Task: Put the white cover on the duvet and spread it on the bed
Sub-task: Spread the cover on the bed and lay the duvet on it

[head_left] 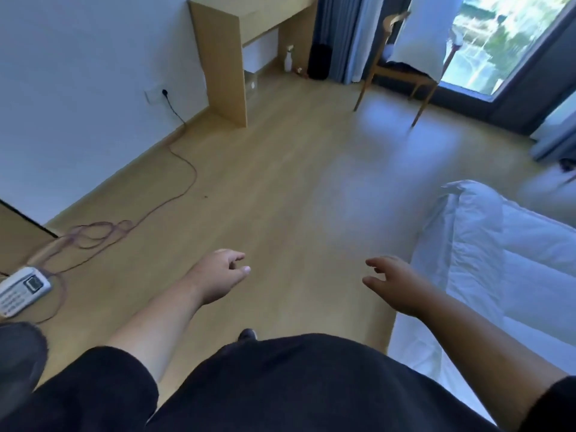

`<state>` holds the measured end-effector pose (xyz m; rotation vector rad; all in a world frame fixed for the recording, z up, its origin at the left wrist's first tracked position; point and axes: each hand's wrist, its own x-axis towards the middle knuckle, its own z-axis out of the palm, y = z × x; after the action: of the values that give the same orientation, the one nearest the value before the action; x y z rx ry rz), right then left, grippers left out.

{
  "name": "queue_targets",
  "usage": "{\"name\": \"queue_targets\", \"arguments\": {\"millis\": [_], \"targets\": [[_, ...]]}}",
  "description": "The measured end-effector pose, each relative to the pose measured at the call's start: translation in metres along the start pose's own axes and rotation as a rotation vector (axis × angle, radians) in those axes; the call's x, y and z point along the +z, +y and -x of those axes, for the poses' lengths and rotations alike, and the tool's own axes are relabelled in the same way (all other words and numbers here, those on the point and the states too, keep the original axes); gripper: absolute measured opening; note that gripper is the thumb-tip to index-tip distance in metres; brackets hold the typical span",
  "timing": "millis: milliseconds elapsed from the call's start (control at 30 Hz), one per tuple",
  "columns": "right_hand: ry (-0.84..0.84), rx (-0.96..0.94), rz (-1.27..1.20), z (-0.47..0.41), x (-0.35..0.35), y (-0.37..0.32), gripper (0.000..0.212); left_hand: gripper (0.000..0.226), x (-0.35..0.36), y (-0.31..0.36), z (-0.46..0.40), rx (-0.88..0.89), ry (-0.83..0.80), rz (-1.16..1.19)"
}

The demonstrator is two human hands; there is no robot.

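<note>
A white duvet point(511, 244) lies on the bed point(414, 353) at the right, its corner folded near the bed's foot end. My left hand point(218, 275) hangs over the wooden floor in front of me, fingers loosely curled and holding nothing. My right hand point(396, 282) is held out beside the bed's edge with relaxed, spread fingers and is also empty. Neither hand touches the duvet. White cloth point(420, 35) is draped over a chair at the back right; I cannot tell whether it is the cover.
A wooden desk point(224, 57) stands against the left wall. A wooden chair point(392, 73) sits by the window. A cable point(174, 169) runs from a wall socket to a power strip point(21, 288) on the floor at left. A spray bottle point(289, 59) stands under the desk.
</note>
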<state>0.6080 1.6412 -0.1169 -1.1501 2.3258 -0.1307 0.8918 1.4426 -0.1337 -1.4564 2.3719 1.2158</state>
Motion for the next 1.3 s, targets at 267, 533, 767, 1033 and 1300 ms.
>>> {"name": "queue_targets", "arguments": {"millis": [267, 533, 767, 1033, 1300], "targets": [[0.104, 0.287, -0.218, -0.077, -0.071, 0.049, 0.054, 0.047, -0.051, 0.167, -0.219, 0.348, -0.217, -0.303], [0.160, 0.433, -0.392, -0.209, -0.135, 0.168, 0.057, 0.049, -0.002, 0.352, -0.391, 0.479, -0.282, -0.355], [0.092, 0.383, -0.304, -0.349, -0.273, 0.251, 0.050, 0.049, -0.002, 0.483, -0.497, 0.469, -0.280, -0.352], [0.088, 0.279, -0.225, -0.520, -0.379, 0.293, 0.051, 0.053, -0.019, 0.562, -0.640, 0.452, -0.283, -0.340], [0.153, 0.480, -0.404, -0.649, -0.442, 0.364, 0.050, 0.052, 0.002, 0.715, -0.836, 0.625, -0.409, -0.540]]}}
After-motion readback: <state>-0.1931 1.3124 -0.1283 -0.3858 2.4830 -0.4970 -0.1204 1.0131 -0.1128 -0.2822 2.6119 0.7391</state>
